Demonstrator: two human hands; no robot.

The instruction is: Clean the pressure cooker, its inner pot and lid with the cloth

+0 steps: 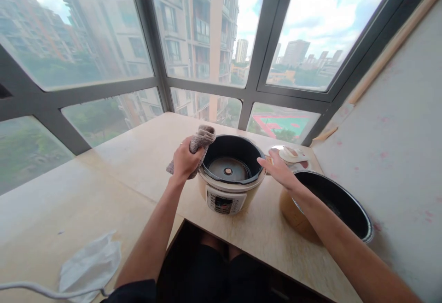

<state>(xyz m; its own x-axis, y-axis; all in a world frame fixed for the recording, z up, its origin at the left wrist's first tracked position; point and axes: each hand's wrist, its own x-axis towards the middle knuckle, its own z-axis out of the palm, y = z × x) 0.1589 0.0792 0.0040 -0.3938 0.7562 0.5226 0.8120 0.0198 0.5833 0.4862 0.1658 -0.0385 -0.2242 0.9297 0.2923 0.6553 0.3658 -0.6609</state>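
Observation:
A rice cooker body (226, 188) with a front control panel stands upright on the marble-look ledge, its dark cavity and round heating plate (217, 168) exposed. At the cooker's left rim, my left hand (186, 158) is wrapped round a bunched grey-brown cloth (203, 139). My right hand (278, 167) reaches to the right rim with fingers extended and apart, at or touching the edge; it holds nothing. Under my right forearm sits the inner pot (345, 201), black inside and golden outside, partly covered by the arm.
Behind the right hand lies a cooker lid (292, 154) with a pale handle. A crumpled white tissue or paper (90, 264) and a white cable (44, 287) lie at the lower left. Windows border the ledge (127, 155); a papered wall (386, 155) rises on the right.

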